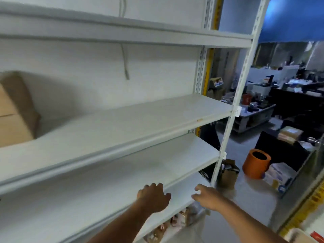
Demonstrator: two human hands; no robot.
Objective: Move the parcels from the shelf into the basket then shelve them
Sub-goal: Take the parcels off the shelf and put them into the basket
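A white metal shelf unit (122, 118) fills the view, blurred by motion. A brown cardboard parcel (15, 111) sits at the far left of the middle shelf. Several small parcels in clear wrapping (182, 218) lie on the lowest shelf, partly hidden under the board above. My left hand (154, 197) hovers over the front edge of a low shelf board, fingers curled down and holding nothing. My right hand (206, 196) is beside it to the right, fingers spread and empty. No basket is clearly in view.
The shelf's right upright post (233, 109) stands just past my right hand. Beyond it on the floor are an orange bin (256, 163), a brown paper bag (228, 174) and stacked boxes (278, 174). Cluttered workbenches (254, 114) fill the back right.
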